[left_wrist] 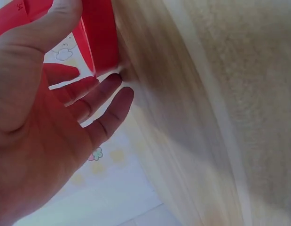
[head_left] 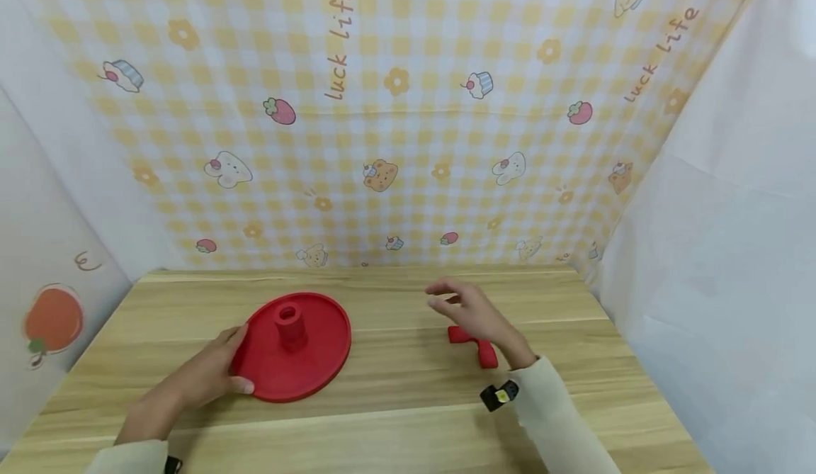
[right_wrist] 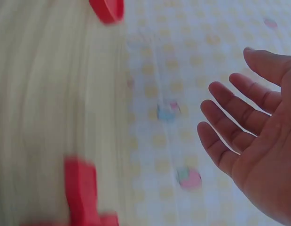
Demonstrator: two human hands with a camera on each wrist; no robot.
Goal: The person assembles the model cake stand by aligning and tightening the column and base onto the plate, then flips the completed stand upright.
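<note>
A red round base (head_left: 319, 368) with a raised rim and a hollow post (head_left: 291, 330) in its centre is left of the table's middle. My left hand (head_left: 207, 371) grips its left edge, the thumb at the near side and the fingers farther along the rim. In the left wrist view, the base's thick side (left_wrist: 100, 33) shows between the thumb and fingertips, and the other fingers spread loosely. My right hand (head_left: 470, 311) hovers over the table with relaxed fingers and holds nothing. Below it lies a red piece (head_left: 487, 353) with wide ends and a narrow middle, partly hidden by the hand.
The wood-grain table (head_left: 357, 438) meets a yellow checked cloth (head_left: 414, 212) at its back edge. White sheets (head_left: 707, 261) hang at the right, and a pale printed sheet (head_left: 38, 212) at the left.
</note>
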